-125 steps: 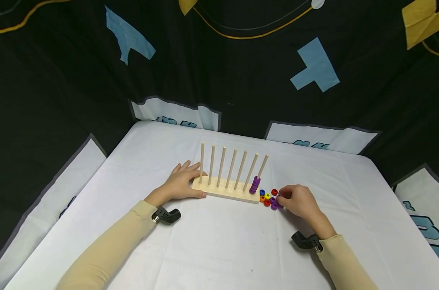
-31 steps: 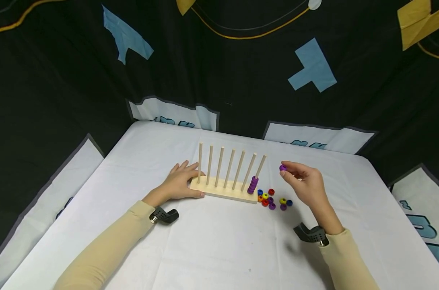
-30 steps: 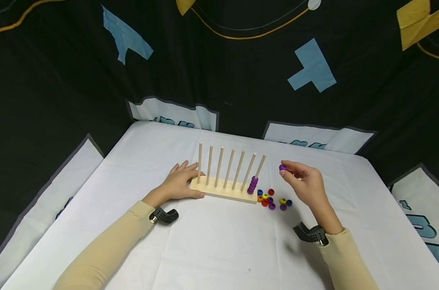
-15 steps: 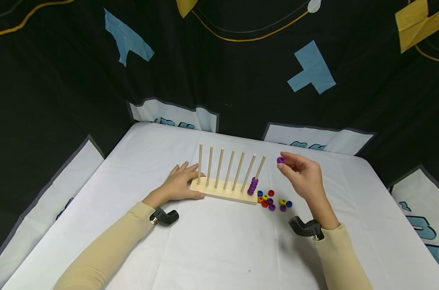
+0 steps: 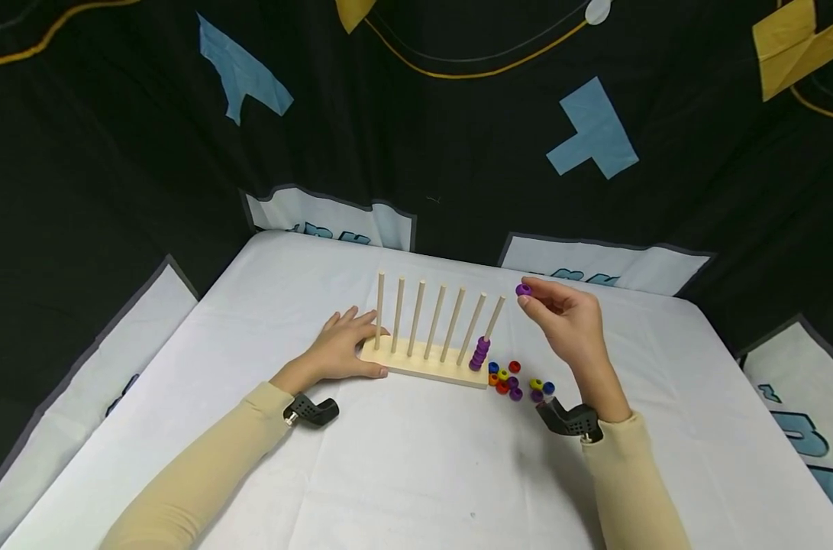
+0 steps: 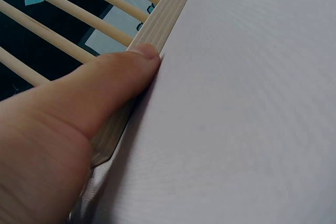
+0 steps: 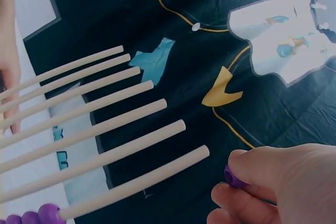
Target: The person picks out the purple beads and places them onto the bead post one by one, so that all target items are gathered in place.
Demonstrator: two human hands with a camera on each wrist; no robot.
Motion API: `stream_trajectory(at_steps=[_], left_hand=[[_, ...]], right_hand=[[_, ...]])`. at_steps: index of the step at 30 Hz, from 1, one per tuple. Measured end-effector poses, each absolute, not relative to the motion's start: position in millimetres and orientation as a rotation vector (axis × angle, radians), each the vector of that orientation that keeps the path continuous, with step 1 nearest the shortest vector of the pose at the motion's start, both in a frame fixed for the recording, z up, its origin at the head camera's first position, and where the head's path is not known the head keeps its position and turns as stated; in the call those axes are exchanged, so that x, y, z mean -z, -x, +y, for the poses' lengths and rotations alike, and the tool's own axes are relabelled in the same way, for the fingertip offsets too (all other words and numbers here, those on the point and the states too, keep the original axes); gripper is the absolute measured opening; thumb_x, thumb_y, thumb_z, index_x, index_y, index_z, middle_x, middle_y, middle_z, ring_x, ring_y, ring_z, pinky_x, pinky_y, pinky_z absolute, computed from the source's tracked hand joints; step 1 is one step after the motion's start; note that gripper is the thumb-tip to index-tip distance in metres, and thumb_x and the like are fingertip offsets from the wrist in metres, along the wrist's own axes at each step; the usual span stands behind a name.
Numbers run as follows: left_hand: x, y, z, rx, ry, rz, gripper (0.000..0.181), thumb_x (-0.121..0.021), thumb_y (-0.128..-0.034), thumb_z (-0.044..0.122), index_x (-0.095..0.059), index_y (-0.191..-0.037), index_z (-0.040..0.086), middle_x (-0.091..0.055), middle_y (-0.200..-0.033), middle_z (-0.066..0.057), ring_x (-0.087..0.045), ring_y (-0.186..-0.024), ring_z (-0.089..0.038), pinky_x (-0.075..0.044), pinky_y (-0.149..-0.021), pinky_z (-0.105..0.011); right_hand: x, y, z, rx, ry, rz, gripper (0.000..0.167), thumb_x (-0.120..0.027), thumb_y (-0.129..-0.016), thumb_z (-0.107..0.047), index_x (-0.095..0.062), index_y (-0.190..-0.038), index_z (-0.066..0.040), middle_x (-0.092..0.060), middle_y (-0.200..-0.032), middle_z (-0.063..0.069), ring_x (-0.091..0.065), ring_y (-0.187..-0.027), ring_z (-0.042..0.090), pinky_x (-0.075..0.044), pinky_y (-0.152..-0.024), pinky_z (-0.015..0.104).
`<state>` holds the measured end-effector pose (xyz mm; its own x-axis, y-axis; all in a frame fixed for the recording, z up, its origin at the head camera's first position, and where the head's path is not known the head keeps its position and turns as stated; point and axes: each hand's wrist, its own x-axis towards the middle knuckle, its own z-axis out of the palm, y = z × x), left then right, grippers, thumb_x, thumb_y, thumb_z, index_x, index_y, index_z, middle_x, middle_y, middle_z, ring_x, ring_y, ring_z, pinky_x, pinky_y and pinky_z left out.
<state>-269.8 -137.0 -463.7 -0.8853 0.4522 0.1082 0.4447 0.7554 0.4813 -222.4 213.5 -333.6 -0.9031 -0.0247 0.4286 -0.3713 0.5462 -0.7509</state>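
A pale wooden base [image 5: 430, 368] with several upright pegs stands mid-table. Several purple beads [image 5: 480, 353] are stacked on its rightmost peg; the other pegs are bare. My left hand [image 5: 340, 347] grips the base's left end, its thumb [image 6: 115, 77] along the front side in the left wrist view. My right hand [image 5: 570, 321] pinches a purple bead [image 5: 523, 290] between thumb and fingers, up and to the right of the rightmost peg's tip. In the right wrist view that held bead [image 7: 234, 178] is beside the tip of the nearest peg [image 7: 157, 177], apart from it.
Loose beads lie on the white cloth right of the base: red [image 5: 514, 367], yellow [image 5: 536, 383], blue [image 5: 549, 388], orange and purple ones. A black curtain [image 5: 457, 137] with blue and yellow patches hangs behind the table [image 5: 416, 473].
My right hand has picked up a purple bead from the loose ones, raised it and moved it left toward the rightmost peg. My left hand has stayed on the base.
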Motion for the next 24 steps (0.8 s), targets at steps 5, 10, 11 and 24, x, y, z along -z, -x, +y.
stream_trajectory(at_steps=[5,10,11,24], left_hand=[[464.8,269.3,-135.7,-0.79,-0.746,2.919,0.071,-0.083,-0.0747,0.054,-0.067,-0.134,0.019,-0.039,-0.162,-0.02,-0.019,-0.154,-0.053,-0.009,-0.123,-0.072],[464.8,270.3,-135.2,-0.786,-0.74,2.914,0.071,-0.083,-0.0753,0.054,-0.066,-0.135,0.019,-0.037,-0.163,-0.019,-0.018,-0.155,-0.051,-0.007,-0.124,-0.07],[464.7,270.4,-135.3,-0.784,-0.74,2.915,0.071,-0.083,-0.0754,0.054,-0.066,-0.135,0.019,-0.038,-0.163,-0.018,-0.018,-0.155,-0.051,-0.008,-0.124,-0.07],[464.7,269.3,-136.3,-0.773,-0.74,2.93,0.07,-0.083,-0.0753,0.054,-0.067,-0.134,0.019,-0.039,-0.162,-0.019,-0.02,-0.154,-0.052,-0.01,-0.123,-0.072]], right_hand=[[331.6,224.1,209.5,-1.331,-0.314,-2.445,0.032,-0.07,-0.097,-0.015,-0.072,-0.125,0.0,-0.075,-0.113,0.023,-0.062,-0.084,-0.011,-0.053,-0.076,0.007],[330.3,224.8,207.1,-1.342,-0.319,-2.462,0.032,-0.07,-0.097,-0.015,-0.071,-0.125,0.0,-0.075,-0.114,0.023,-0.062,-0.084,-0.008,-0.053,-0.076,0.008],[330.1,224.4,206.6,-1.338,-0.319,-2.466,0.032,-0.07,-0.097,-0.016,-0.071,-0.125,0.0,-0.075,-0.114,0.022,-0.062,-0.084,-0.008,-0.053,-0.076,0.008],[332.8,227.4,202.9,-1.302,-0.385,-2.479,0.031,-0.069,-0.097,-0.01,-0.07,-0.126,0.002,-0.076,-0.112,0.023,-0.061,-0.083,-0.008,-0.052,-0.074,0.008]])
